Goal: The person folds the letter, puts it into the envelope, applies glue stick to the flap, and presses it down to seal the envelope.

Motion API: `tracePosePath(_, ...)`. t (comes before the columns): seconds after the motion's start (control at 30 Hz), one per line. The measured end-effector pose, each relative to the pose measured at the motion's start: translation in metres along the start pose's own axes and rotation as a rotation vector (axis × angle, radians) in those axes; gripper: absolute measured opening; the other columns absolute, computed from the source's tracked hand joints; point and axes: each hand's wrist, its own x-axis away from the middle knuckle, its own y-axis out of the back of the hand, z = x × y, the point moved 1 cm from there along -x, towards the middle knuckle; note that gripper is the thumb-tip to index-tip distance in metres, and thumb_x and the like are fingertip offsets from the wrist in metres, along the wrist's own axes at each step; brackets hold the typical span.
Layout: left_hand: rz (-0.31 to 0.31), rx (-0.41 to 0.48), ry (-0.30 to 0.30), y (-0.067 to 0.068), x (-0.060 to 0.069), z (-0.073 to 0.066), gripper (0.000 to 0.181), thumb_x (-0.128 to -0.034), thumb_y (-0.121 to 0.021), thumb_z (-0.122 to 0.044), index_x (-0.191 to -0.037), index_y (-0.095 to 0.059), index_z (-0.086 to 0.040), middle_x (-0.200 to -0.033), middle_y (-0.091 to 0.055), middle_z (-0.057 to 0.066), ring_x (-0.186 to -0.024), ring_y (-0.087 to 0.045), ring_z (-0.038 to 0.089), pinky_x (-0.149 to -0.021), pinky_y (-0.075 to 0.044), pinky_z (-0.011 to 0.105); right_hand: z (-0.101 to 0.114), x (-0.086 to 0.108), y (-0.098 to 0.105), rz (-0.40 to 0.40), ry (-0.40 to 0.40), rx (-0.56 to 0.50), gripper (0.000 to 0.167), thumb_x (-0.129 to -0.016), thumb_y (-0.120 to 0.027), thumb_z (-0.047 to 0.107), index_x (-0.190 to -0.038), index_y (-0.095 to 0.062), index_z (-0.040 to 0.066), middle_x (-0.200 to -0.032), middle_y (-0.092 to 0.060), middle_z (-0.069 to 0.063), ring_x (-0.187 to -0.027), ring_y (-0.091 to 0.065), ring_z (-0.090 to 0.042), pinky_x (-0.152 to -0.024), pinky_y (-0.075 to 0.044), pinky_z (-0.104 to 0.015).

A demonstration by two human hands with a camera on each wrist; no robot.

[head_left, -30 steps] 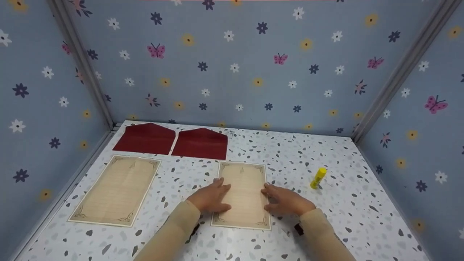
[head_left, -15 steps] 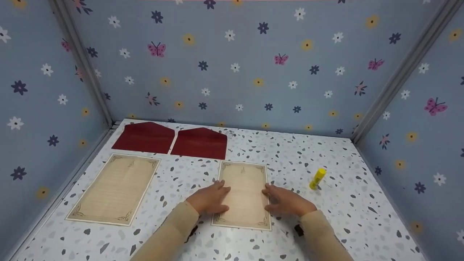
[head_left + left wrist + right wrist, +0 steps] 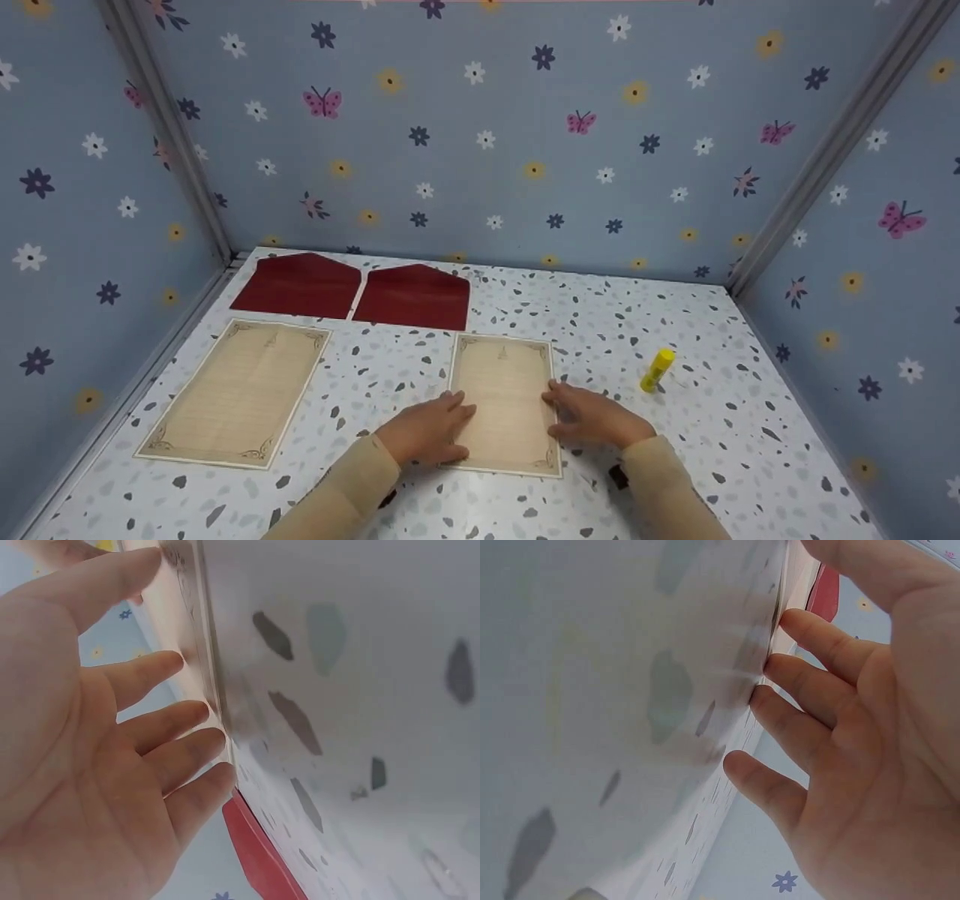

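A beige letter sheet (image 3: 506, 409) with a dark ornamental border and a white margin lies flat on the table in the head view. My left hand (image 3: 427, 429) rests on its left edge, thumb near the lower left corner. On the right edge rests my right hand (image 3: 600, 416), its fingertips touching the paper. Each wrist view shows spread fingers with the tips at the paper: the left palm (image 3: 82, 750) and the right palm (image 3: 877, 742) are both bare. Neither hand grips anything.
A second bordered sheet (image 3: 236, 394) lies at the left. Behind it are two dark red envelopes, one at far left (image 3: 300, 286) and one beside it (image 3: 414, 298). A yellow glue stick (image 3: 658, 370) is at the right. Flowered panels (image 3: 487, 112) enclose the speckled table (image 3: 615, 322).
My left hand has slid down along the sheet's left edge toward the lower corner. My right hand and the sheet stay almost where they were.
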Motion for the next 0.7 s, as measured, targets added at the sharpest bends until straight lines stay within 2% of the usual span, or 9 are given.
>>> tracePosePath(0.13,0.012,0.017,-0.011,0.000,0.003,0.000,0.076,-0.0896,-0.072,-0.049,-0.152,-0.045,-0.014,-0.160,-0.032,0.013,-0.145,-0.030,0.034,-0.114,-0.032,0.047,0.001,0.001,0.000,-0.005,0.020,-0.006,0.065,-0.092,-0.073,0.038,-0.150,-0.047,0.023,-0.161,-0.032,-0.004,-0.146,-0.031,-0.028,-0.116,-0.026,-0.051)
tracePosePath(0.33,0.005,-0.004,-0.015,-0.003,0.003,0.001,0.078,-0.0874,-0.073,-0.050,-0.151,-0.046,-0.015,-0.160,-0.031,0.013,-0.146,-0.030,0.034,-0.114,-0.032,0.047,0.001,0.001,0.001,-0.018,0.032,-0.014,0.061,-0.093,-0.072,0.037,-0.148,-0.050,0.023,-0.161,-0.032,-0.003,-0.147,-0.028,-0.029,-0.116,-0.025,-0.052)
tracePosePath(0.57,0.005,0.007,-0.005,-0.003,0.003,0.000,0.079,-0.0869,-0.074,-0.051,-0.152,-0.045,-0.016,-0.160,-0.031,0.013,-0.146,-0.030,0.034,-0.114,-0.032,0.047,0.002,-0.007,0.006,-0.083,0.015,-0.009,0.047,-0.091,-0.074,0.037,-0.135,-0.060,0.027,-0.149,-0.049,-0.002,-0.140,-0.040,-0.029,-0.113,-0.032,-0.053)
tracePosePath(0.7,0.011,0.019,0.007,-0.004,0.002,0.000,0.079,-0.0870,-0.074,-0.051,-0.152,-0.045,-0.017,-0.161,-0.030,0.011,-0.147,-0.029,0.032,-0.115,-0.031,0.047,0.005,-0.012,0.011,-0.124,-0.013,-0.022,0.045,-0.090,-0.075,0.036,-0.132,-0.062,0.026,-0.143,-0.053,-0.002,-0.134,-0.047,-0.027,-0.110,-0.037,-0.052)
